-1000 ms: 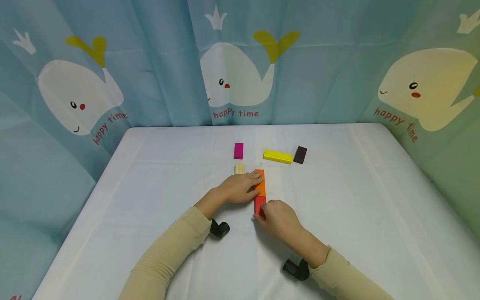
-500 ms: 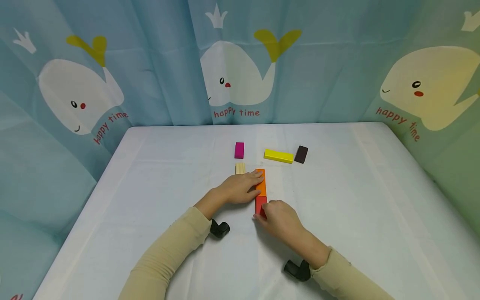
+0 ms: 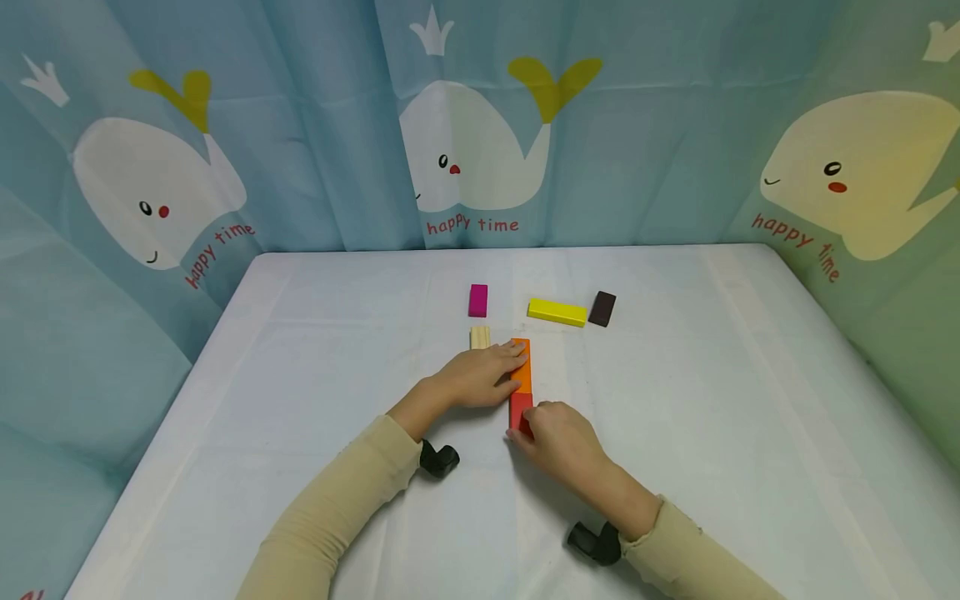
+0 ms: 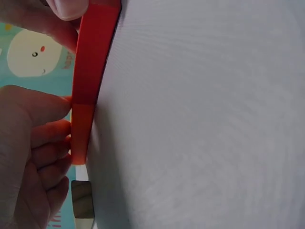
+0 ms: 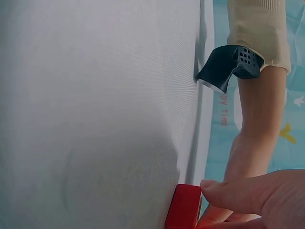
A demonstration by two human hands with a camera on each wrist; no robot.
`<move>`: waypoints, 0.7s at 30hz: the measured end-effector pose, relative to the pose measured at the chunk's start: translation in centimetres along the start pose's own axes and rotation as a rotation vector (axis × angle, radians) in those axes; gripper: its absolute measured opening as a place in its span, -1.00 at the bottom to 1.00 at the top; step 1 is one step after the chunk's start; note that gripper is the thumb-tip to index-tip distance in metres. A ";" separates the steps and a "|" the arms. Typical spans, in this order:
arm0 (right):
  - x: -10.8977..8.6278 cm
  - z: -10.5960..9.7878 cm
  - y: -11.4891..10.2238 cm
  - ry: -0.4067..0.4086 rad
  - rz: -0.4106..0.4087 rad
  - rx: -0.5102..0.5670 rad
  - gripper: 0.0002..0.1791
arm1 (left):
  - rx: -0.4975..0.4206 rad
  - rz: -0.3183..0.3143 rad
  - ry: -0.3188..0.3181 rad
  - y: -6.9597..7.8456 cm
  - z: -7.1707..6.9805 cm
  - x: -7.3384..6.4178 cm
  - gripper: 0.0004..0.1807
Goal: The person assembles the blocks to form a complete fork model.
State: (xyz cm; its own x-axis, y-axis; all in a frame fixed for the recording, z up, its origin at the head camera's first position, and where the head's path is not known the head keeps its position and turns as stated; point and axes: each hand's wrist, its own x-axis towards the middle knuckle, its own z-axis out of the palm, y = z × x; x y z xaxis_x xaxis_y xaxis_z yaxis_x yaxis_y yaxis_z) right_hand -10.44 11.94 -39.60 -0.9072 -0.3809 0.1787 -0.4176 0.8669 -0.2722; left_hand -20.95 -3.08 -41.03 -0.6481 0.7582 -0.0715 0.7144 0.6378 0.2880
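An orange block point(image 3: 526, 377) and a red block point(image 3: 519, 407) lie end to end on the white tabletop, the red one nearer the body. Across the top of the orange block my left hand point(image 3: 476, 377) rests its thumb and fingertips. My right hand point(image 3: 564, 439) pinches the red block at its near end, thumb against the end and the index finger curled on its right side. In the left wrist view, the orange block point(image 4: 83, 131) and red block point(image 4: 93, 57) meet in one straight line. The right hand partly covers the red block.
A pale wooden block point(image 3: 479, 337) lies just beyond my left hand. Farther back are a magenta block point(image 3: 478, 301), a long yellow block point(image 3: 557, 312) and a dark brown block point(image 3: 602, 308). A blue whale-print curtain point(image 3: 315, 167) surrounds the white table point(image 3: 697, 400).
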 end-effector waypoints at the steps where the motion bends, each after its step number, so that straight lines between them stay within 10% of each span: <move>1: 0.0 0.0 0.0 -0.001 -0.001 -0.002 -0.61 | 0.001 0.005 -0.001 0.0 0.0 0.0 -0.46; 21: 0.5 -0.6 1.6 -0.081 -0.089 0.121 -0.77 | -0.054 0.040 0.034 1.8 0.8 -2.5 -0.52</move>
State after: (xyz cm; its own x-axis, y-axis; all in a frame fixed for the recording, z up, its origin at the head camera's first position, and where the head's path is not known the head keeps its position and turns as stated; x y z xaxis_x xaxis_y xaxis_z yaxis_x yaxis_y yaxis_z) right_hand -11.53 13.29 -39.34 -0.8656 -0.4831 0.1317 -0.4949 0.7856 -0.3714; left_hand -17.83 -3.76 -41.06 -0.6284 0.7774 -0.0264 0.7253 0.5979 0.3413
